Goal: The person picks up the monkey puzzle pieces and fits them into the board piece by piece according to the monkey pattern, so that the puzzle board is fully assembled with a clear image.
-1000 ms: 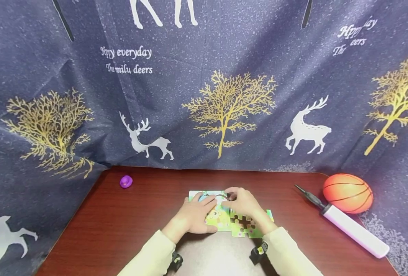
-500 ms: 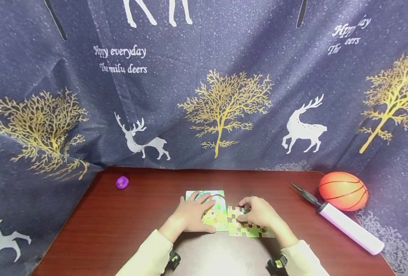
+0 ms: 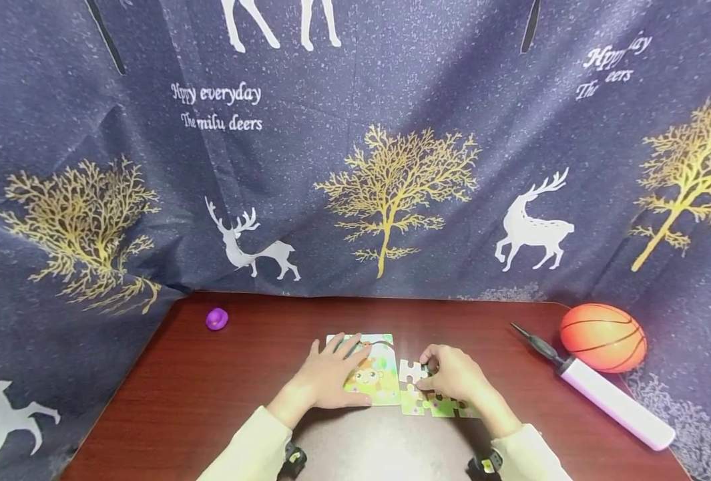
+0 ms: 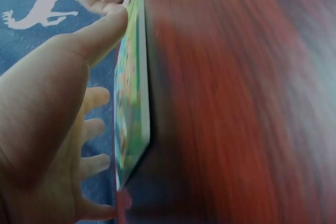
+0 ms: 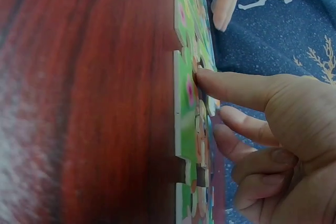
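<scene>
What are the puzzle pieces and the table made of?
The puzzle pieces look like cardboard or thin wood: a smooth-looking printed picture on top, pale plain edges. The table seems like wood, or wood-look laminate: reddish-brown grain streaks and a shiny glare.

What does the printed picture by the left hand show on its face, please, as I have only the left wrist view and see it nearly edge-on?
Observer: In the head view, the picture shows a smiling cartoon face just to the right of the left hand.
Operator: Thank you; and could you kindly tell me what the right hand is working at?
Observer: The head view shows the right hand at a group of jigsaw pieces with notched edges, lying to the right of that picture.
</scene>
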Demonstrator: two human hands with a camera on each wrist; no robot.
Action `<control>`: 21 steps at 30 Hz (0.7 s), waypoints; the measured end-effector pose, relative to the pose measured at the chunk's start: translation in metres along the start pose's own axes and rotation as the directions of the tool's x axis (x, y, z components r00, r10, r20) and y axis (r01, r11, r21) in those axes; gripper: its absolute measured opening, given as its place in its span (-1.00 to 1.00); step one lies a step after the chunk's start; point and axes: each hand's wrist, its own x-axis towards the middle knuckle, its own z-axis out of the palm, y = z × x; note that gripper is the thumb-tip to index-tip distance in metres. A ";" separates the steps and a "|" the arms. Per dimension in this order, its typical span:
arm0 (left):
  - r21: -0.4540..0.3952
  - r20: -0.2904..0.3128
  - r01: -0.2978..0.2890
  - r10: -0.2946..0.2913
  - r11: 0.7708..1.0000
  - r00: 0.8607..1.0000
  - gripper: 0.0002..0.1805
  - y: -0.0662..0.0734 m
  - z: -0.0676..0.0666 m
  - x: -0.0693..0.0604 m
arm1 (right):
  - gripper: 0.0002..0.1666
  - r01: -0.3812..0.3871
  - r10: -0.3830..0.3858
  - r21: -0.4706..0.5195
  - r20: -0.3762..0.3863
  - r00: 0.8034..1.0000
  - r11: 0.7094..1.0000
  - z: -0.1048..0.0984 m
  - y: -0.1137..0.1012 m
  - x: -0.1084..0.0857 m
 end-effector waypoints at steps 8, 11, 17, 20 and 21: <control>-0.052 -0.016 0.028 -0.029 0.998 0.999 0.07 -0.029 -0.002 -0.026 | -0.52 0.004 -0.003 0.023 -0.035 0.999 1.000 0.004 -0.002 -0.002; -0.072 -0.016 0.035 -0.037 0.997 0.999 0.06 -0.035 -0.002 -0.032 | -0.52 0.013 -0.012 0.019 -0.037 0.999 1.000 0.004 -0.004 -0.002; -0.099 -0.002 0.044 -0.045 0.994 0.999 0.05 -0.039 -0.004 -0.035 | -0.51 0.030 -0.029 0.030 -0.033 0.999 0.999 0.004 -0.004 -0.003; -0.104 -0.001 0.040 -0.040 0.994 0.999 0.04 -0.039 -0.006 -0.035 | -0.51 0.044 -0.043 0.029 -0.035 0.998 0.999 0.004 -0.004 -0.003; -0.106 -0.001 0.038 -0.038 0.994 0.999 0.03 -0.039 -0.006 -0.035 | -0.51 0.047 -0.046 0.025 -0.035 0.998 0.999 0.004 -0.004 -0.003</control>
